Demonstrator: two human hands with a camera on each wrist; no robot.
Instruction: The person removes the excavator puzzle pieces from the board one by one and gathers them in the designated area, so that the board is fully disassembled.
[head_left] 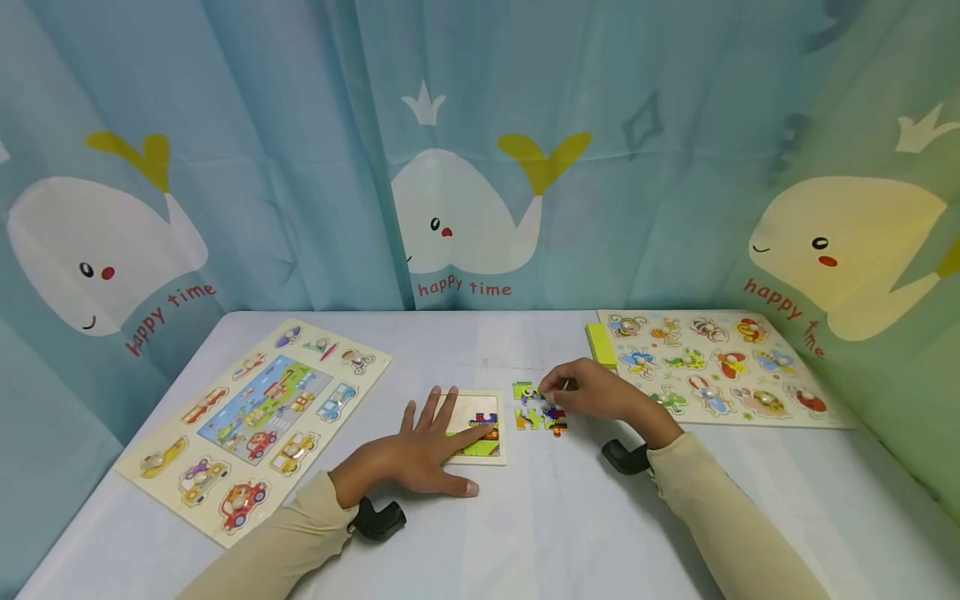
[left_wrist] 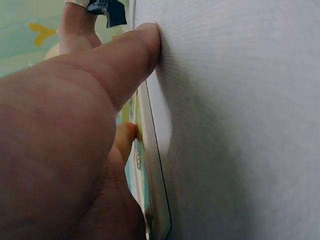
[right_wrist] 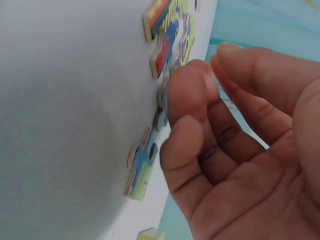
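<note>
My left hand (head_left: pixel 431 454) lies with fingers spread across a small wooden puzzle board (head_left: pixel 450 403) that holds a few joined colourful pieces in its lower right. Its thumb rests on the white cloth beside the board, as the left wrist view also shows. Just right of the board lie several loose jigsaw pieces (head_left: pixel 529 419). Over their right side is my right hand (head_left: pixel 592 390), its fingers loosely bent and the fingertips right at the pieces. No piece shows between those fingers in the right wrist view. One blue-green piece (right_wrist: pixel 142 167) lies apart from the others there.
A large vehicle peg puzzle (head_left: pixel 262 408) lies at the left, and an insect peg puzzle (head_left: pixel 705 367) at the back right. A yellow block (head_left: pixel 601 345) sits at the insect puzzle's left edge. A whale-printed curtain (head_left: pixel 315 167) encloses the back and sides.
</note>
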